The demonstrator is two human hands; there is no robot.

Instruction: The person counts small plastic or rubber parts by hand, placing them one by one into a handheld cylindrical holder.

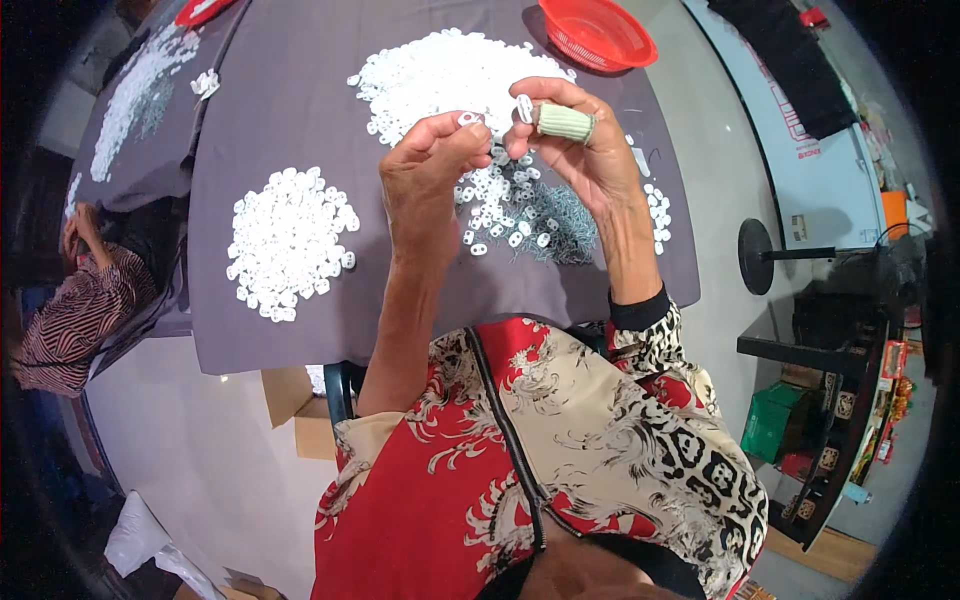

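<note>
Above the table, my left hand (pixel 425 165) pinches a small white oval piece with two holes (pixel 467 118) between thumb and fingertips. Close by on the right, my right hand (pixel 605 160) grips a similar white two-holed piece (pixel 525 107) at its fingertips. One of its fingers wears a pale green ribbed finger sleeve (pixel 566 123). Below the hands lie loose white pieces (pixel 490 212) and a tangle of thin grey-green strands or pins (pixel 568 225); which they are is too small to tell.
A large heap of white pieces (pixel 430 75) covers the far middle of the grey tablecloth (pixel 300 110). Nearer left sits a smaller heap (pixel 290 240). A red plastic basket (pixel 600 40) stands far right. At another table on the left, a person (pixel 85 300) sits beside more white pieces (pixel 140 95).
</note>
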